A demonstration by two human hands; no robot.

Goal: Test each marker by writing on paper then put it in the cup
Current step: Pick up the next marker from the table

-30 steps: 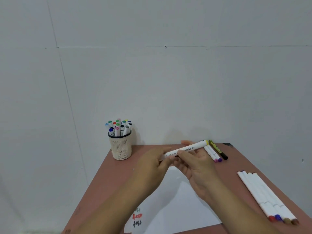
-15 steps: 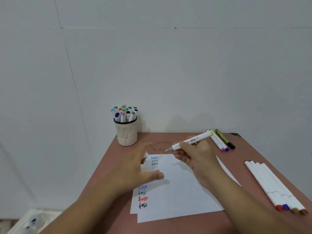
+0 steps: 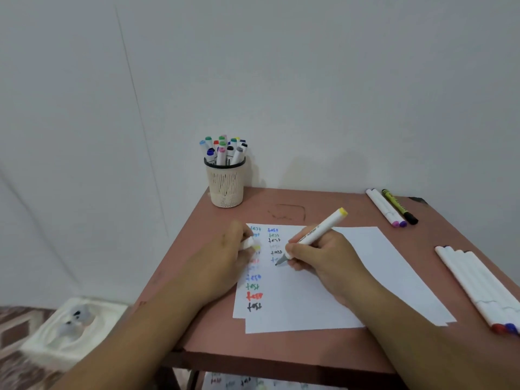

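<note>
My right hand [image 3: 318,257] grips a white marker [image 3: 320,230] with a yellow end, its grey tip touching the white paper [image 3: 365,277] beside two columns of coloured "test" words. My left hand [image 3: 225,257] rests on the paper's left edge and holds the marker's white cap [image 3: 249,244] with a yellow end. A beige mesh cup [image 3: 225,184] full of capped markers stands at the table's far left corner.
Two white markers [image 3: 384,207] and a yellow-black pen [image 3: 399,206] lie at the far right. Several white markers [image 3: 478,285] lie along the right edge of the small brown table [image 3: 281,347]. A white object [image 3: 70,330] sits on the floor to the left.
The view tilted down. My right hand lowered the uncapped marker's tip onto the paper. My left hand, with the cap, came to rest on the paper's left edge.
</note>
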